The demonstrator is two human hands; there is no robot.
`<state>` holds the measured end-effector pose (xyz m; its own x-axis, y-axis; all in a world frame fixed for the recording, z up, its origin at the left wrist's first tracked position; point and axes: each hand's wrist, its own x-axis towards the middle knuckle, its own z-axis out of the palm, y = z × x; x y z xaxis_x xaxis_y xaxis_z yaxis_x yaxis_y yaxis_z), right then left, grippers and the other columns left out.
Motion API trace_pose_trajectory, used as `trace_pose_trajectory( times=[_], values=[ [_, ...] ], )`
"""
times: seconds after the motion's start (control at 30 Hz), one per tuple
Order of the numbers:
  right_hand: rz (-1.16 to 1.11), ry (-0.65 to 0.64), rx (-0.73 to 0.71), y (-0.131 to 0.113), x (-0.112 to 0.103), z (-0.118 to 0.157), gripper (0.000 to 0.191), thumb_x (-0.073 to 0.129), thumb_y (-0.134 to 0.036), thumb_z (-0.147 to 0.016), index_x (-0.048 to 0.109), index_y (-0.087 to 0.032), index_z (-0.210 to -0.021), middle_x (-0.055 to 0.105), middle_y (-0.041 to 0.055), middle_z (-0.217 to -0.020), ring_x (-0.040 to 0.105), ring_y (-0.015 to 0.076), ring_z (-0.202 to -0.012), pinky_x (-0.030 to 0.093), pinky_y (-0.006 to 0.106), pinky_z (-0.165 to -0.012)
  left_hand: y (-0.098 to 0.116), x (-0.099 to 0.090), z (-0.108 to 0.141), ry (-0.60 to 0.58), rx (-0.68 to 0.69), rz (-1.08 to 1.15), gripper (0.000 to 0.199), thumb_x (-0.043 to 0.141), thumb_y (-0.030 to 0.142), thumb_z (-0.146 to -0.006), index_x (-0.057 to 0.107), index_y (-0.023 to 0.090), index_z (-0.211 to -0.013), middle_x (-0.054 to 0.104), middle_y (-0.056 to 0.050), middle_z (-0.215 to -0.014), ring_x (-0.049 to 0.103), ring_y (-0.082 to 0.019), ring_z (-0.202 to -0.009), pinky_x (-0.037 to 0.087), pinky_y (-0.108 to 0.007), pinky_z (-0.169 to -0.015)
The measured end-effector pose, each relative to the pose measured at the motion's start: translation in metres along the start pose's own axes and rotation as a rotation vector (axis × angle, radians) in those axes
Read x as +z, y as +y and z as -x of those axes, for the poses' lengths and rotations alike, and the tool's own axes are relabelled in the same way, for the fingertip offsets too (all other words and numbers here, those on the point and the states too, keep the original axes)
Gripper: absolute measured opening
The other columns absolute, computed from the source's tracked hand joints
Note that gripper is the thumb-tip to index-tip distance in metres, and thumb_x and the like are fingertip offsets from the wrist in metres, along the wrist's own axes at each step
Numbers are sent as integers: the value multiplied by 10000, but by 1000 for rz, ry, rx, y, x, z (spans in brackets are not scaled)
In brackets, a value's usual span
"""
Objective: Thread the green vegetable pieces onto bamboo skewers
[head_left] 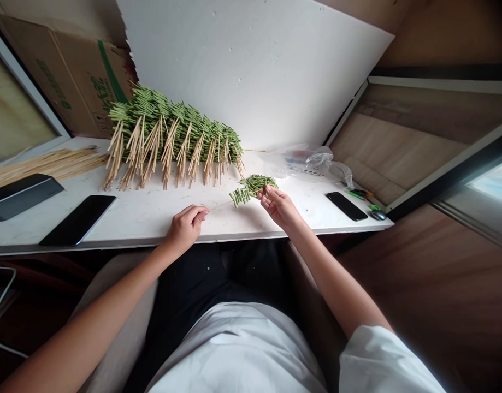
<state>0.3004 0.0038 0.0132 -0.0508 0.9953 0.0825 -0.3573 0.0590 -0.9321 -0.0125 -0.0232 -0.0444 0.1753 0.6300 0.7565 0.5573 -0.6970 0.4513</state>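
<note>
My left hand (187, 225) is closed on the bare end of a thin wooden skewer (220, 206), held level above the white table's front part. Short green bean pieces (239, 196) are threaded across the skewer toward its right end. The fingers of my right hand (275, 203) are pinched at that end, beside the threaded pieces; what they grip is too small to make out. Just behind my right hand lies a small heap of cut green pieces (257, 183). A large stack of filled skewers (172, 131), bare ends facing me, stands at the back left.
Loose bare skewers (54, 164) lie at the left, behind a dark device (23, 195) and a black tablet (78, 219). Clear plastic bags (320, 161), a black phone (346, 206) and a small rounded object (378, 214) are at the right. A white board (251, 71) rises behind.
</note>
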Motion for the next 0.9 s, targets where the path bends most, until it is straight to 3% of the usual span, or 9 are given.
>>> trace_pose_trajectory(
  times=[0.23, 0.9],
  values=[
    [62, -52, 18, 5, -2, 0, 422, 947, -578, -746, 794, -261, -980, 823, 69, -1201, 755, 287, -1246, 636, 301, -810, -2, 1, 1, 0, -2, -14, 228, 554, 241, -1064, 759, 181, -986, 773, -59, -860, 728, -181, -771, 578, -281, -760],
    [146, 109, -77, 3, 17, 12, 395, 935, -558, -732, 821, -234, -926, 821, 75, -1006, 762, 271, -1093, 588, 307, -738, -2, 1, 2, 35, 74, -41, 207, 555, 142, -1045, 752, 166, -986, 767, -46, -847, 734, -168, -773, 578, -261, -759]
  ],
)
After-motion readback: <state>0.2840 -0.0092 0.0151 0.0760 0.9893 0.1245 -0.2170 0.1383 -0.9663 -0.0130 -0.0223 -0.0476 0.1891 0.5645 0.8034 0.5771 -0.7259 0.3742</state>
